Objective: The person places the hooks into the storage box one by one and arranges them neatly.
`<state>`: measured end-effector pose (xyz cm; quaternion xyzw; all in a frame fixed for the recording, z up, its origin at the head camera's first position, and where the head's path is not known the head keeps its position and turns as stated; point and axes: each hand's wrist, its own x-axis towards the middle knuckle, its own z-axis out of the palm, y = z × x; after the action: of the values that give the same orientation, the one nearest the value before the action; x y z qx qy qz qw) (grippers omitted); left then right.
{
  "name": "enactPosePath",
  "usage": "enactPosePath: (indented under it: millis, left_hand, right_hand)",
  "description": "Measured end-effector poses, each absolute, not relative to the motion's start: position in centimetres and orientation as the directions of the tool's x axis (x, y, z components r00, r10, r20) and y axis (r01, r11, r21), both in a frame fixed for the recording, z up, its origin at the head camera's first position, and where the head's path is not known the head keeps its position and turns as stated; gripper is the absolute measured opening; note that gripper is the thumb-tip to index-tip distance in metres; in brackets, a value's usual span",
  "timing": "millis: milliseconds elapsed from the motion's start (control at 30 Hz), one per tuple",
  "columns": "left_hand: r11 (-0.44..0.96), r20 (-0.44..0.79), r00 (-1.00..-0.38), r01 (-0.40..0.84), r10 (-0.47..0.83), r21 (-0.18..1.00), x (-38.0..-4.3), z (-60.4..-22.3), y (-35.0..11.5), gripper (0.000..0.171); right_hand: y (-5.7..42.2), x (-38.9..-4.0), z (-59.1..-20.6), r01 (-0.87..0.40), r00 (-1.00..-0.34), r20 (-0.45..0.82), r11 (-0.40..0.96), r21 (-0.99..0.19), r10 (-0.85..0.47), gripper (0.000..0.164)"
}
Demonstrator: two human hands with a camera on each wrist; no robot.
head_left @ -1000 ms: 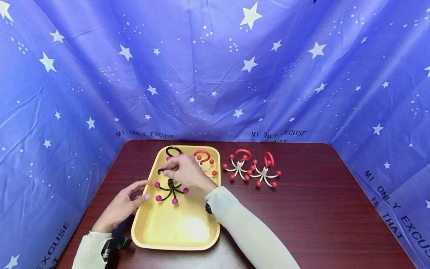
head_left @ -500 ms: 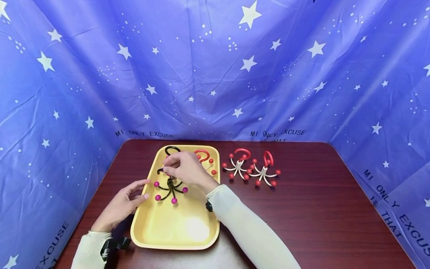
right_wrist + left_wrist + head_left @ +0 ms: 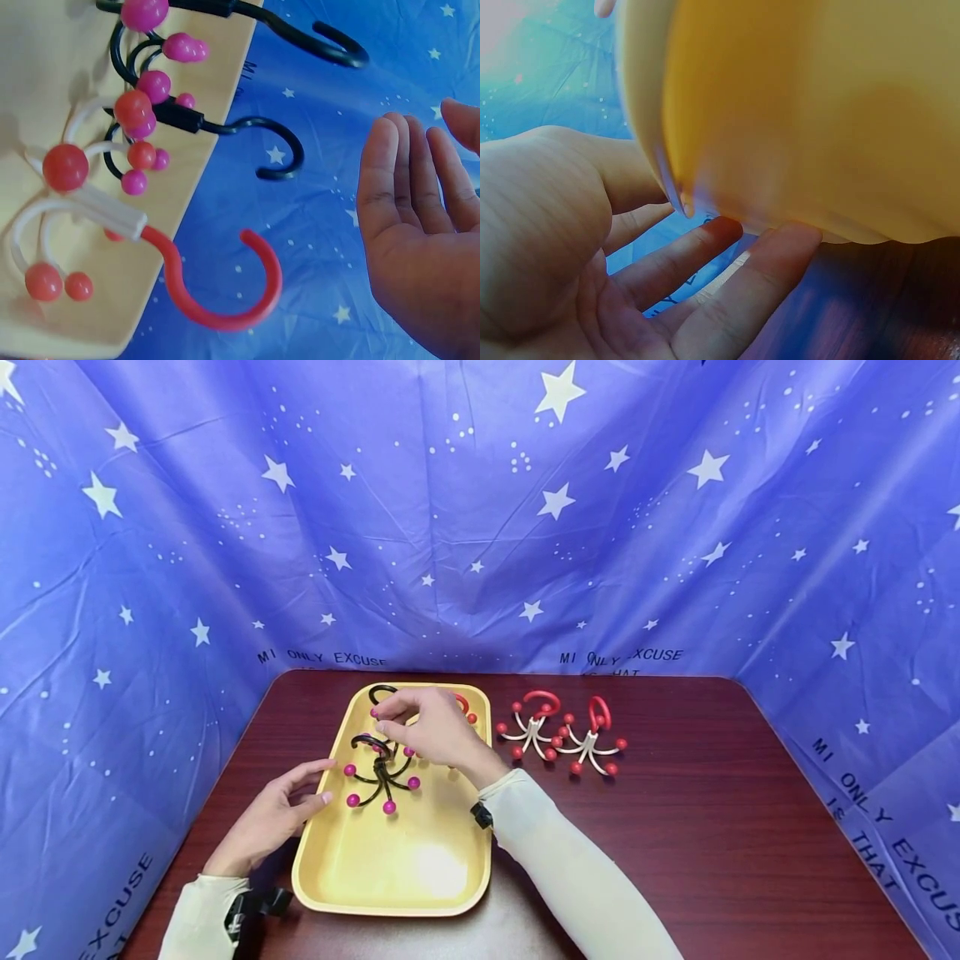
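Left hand (image 3: 273,818), I see, touches a shallow rectangular yellow tray (image 3: 352,868), fingers parted. Right hand (image 3: 431,727), fingers loosely together, hovers beside a curved black hook (image 3: 381,768) with magenta balls

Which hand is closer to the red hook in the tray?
Right: the right hand is over the tray, beside the red hook; the left hand is farther, at the tray's left edge.

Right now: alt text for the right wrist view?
Right hand, fingers extended, apart from two black hooked pieces with pink balls and one white piece with a red hook and red balls, in a yellow tray. Blue starry cloth behind.
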<state>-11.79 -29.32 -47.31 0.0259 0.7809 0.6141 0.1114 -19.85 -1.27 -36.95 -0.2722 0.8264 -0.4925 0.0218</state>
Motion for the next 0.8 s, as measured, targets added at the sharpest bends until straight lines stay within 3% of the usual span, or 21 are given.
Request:
enactPosePath:
  millis: [400,800]
  left_hand:
    - [0.237,-0.156,-0.972,-0.113,0.174,0.965,-11.8,-47.3,-29.3,0.059]
    - [0.253,-0.159,-0.972,-0.112,0.175,0.961,-11.8,-47.5,-29.4,0.058]
  right_hand:
    - [2.2,-20.2,-36.0,-0.480,-0.843,0.323,0.331,-0.812,-0.430,0.018]
    - [5.9,-20.2,-35.4,-0.453,-0.870,0.324,0.344,-0.822,-0.372,0.018]
